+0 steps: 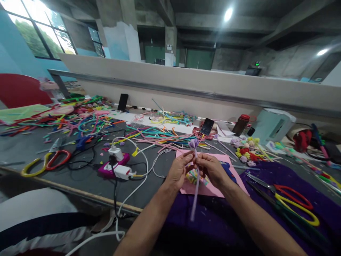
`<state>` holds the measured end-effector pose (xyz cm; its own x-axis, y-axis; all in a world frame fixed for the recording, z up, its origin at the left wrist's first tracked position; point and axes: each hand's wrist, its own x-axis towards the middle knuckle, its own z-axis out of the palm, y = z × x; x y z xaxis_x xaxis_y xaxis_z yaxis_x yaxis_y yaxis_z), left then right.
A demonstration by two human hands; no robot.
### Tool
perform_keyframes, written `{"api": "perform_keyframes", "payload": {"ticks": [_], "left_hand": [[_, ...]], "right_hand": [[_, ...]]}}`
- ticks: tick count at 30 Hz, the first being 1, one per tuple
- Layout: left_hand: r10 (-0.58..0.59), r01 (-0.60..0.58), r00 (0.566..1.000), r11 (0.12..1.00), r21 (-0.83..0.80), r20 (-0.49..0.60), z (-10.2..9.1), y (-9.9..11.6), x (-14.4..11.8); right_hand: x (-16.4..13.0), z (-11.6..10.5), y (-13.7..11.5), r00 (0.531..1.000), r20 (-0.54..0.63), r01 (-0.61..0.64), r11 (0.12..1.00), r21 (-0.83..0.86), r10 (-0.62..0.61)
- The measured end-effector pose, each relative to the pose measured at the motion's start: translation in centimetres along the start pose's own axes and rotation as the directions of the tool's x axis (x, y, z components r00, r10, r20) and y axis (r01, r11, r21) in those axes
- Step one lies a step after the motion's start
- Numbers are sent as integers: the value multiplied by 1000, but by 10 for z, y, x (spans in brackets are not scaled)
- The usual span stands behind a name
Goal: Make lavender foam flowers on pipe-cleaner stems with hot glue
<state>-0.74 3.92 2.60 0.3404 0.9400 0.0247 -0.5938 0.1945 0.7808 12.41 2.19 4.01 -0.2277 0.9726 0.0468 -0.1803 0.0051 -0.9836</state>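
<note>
A purple pipe cleaner flower (194, 143) with a long pale lilac stem hangs upright between my two hands, above a pink sheet (217, 192). My left hand (181, 165) pinches the stem just under the bloom, thumb and fingers closed. From the other side my right hand (210, 166) grips the same stem, its fingertips meeting the left ones. Below the hands the stem's free end points down toward my lap. Small multicoloured pipe cleaner pieces (192, 177) lie on the sheet behind the stem. A blue tool, perhaps a glue gun (228, 170), is partly hidden by my right hand.
Red-and-yellow-handled scissors (293, 199) lie on dark purple cloth at right; another pair (53, 160) lies at left. A magenta power strip (106, 169) with cables is left of my hands. Loose pipe cleaners (157, 135), finished flowers (246, 151), a phone (207, 127) and a bottle (241, 124) stand beyond.
</note>
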Motion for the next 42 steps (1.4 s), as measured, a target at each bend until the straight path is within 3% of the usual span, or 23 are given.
{"api": "perform_keyframes", "payload": {"ticks": [9,18,31,36,42], "left_hand": [[-66,66,998,998,-16,5,-1,0,4],[-42,44,996,999,26,-84,-2,-4,5],[-27,30,993,999,24,-111,-1,-5,5],[6,1,986,999,42,-164,4,-2,2],[20,-14,998,994,108,-53,5,-2,-1]], "right_hand": [[-6,-7,4,998,58,-35,999,-32,37],[-7,-2,11,987,137,-89,996,24,85],[-7,-1,10,990,128,-62,998,-22,65],[-7,1,13,999,45,9,998,-70,-6],[-6,2,14,997,13,77,992,-99,-76]]}}
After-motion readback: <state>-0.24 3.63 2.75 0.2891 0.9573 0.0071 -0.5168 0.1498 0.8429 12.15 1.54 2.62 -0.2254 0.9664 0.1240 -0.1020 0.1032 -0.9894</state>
